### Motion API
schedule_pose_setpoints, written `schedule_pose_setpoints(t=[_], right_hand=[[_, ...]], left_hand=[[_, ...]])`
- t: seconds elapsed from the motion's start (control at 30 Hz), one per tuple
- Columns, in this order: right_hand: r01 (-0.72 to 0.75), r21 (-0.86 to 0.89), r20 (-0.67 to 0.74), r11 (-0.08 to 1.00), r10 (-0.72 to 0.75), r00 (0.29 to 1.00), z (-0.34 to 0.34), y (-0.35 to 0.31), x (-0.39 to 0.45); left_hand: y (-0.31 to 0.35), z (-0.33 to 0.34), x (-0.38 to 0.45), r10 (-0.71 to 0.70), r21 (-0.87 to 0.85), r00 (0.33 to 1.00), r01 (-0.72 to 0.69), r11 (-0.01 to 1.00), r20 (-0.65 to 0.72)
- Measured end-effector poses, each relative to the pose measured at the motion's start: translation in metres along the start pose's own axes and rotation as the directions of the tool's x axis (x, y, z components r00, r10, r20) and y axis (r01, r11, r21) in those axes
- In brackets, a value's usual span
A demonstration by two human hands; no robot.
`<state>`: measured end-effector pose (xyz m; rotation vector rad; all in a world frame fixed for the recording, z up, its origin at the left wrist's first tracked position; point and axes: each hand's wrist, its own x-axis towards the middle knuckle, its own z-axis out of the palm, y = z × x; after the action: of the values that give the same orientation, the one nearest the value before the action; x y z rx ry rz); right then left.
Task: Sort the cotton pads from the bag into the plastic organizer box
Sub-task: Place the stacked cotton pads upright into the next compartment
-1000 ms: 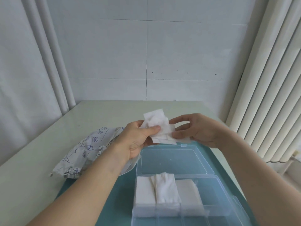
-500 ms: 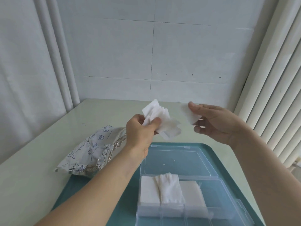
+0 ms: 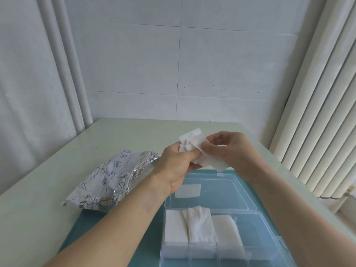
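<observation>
head view looks down over my two hands, raised together above the far end of the plastic organizer box [image 3: 221,245]; my left hand [image 3: 176,166] grips a loose bunch of cotton pads [image 3: 190,141], fingers curled round it; my right hand [image 3: 234,151] pinches the edge of one pad [image 3: 215,163] that hangs down from the bunch, thumb and fingers closed on it; the two hands touch at the bunch.

the box sits on a teal tray [image 3: 92,228] on the desk [image 3: 48,180]; three stacks of pads [image 3: 198,226] lie side by side in its left compartments, and the compartments to the right look unfilled, though glare on the plastic makes the dividers hard to read; its open lid [image 3: 221,191] lies flat behind it with one stray pad [image 3: 187,190] on it; the foil bag [image 3: 107,180] lies crumpled on the desk to my left, mouth towards the tray.

i judge that i am in the middle of the sorting, peeling a single pad off the bunch; the next move calls for a gentle pull with the right hand while the left keeps the rest pinned, then laying the pad flat in a compartment; the stray pad on the lid wants collecting too.
</observation>
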<state>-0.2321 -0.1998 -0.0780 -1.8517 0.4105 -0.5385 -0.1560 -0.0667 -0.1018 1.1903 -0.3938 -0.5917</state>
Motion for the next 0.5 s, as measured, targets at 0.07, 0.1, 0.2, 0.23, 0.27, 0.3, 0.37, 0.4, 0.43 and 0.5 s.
schedule_pose_setpoints(t=[0.07, 0.1, 0.2, 0.23, 0.27, 0.3, 0.37, 0.4, 0.43, 0.5], right_hand=[[-0.043, -0.030, 0.010, 0.999, 0.044, 0.999, -0.004, 0.001, 0.002], [-0.072, -0.047, 0.021, 0.996, 0.073, 0.997, -0.005, 0.002, 0.004], [-0.123, -0.077, 0.092, 0.989, 0.130, 0.987, -0.010, 0.009, 0.007], [-0.124, -0.082, 0.114, 0.989, 0.133, 0.985, -0.012, 0.011, 0.008], [-0.121, -0.082, 0.132, 0.989, 0.131, 0.982, -0.014, 0.012, 0.008], [-0.118, -0.080, 0.146, 0.990, 0.128, 0.981, -0.017, 0.012, 0.008], [-0.107, -0.083, 0.183, 0.991, 0.121, 0.976, -0.024, 0.012, 0.009], [-0.101, -0.082, 0.205, 0.991, 0.116, 0.972, -0.028, 0.012, 0.010], [-0.094, -0.083, 0.226, 0.992, 0.110, 0.968, -0.031, 0.012, 0.010], [-0.092, -0.059, 0.250, 0.994, 0.104, 0.963, -0.036, 0.013, 0.012]], left_hand=[[0.004, -0.001, 0.000, -0.064, -0.018, 0.998, 0.065, 0.998, 0.021], [0.006, -0.001, 0.000, -0.104, -0.031, 0.994, 0.105, 0.994, 0.035], [0.004, -0.004, -0.001, -0.181, -0.024, 0.983, 0.182, 0.983, 0.022], [0.003, -0.005, 0.000, -0.184, 0.016, 0.983, 0.184, 0.983, -0.002], [0.002, -0.006, 0.001, -0.182, 0.057, 0.983, 0.183, 0.981, -0.025], [0.001, -0.007, 0.001, -0.179, 0.090, 0.983, 0.181, 0.979, -0.037], [0.002, -0.010, 0.001, -0.188, 0.125, 0.982, 0.189, 0.974, -0.025], [0.003, -0.011, 0.001, -0.190, 0.140, 0.982, 0.190, 0.972, -0.011], [0.004, -0.012, 0.001, -0.186, 0.156, 0.983, 0.183, 0.971, 0.000], [0.004, -0.014, 0.000, -0.158, 0.168, 0.987, 0.155, 0.974, 0.009]])
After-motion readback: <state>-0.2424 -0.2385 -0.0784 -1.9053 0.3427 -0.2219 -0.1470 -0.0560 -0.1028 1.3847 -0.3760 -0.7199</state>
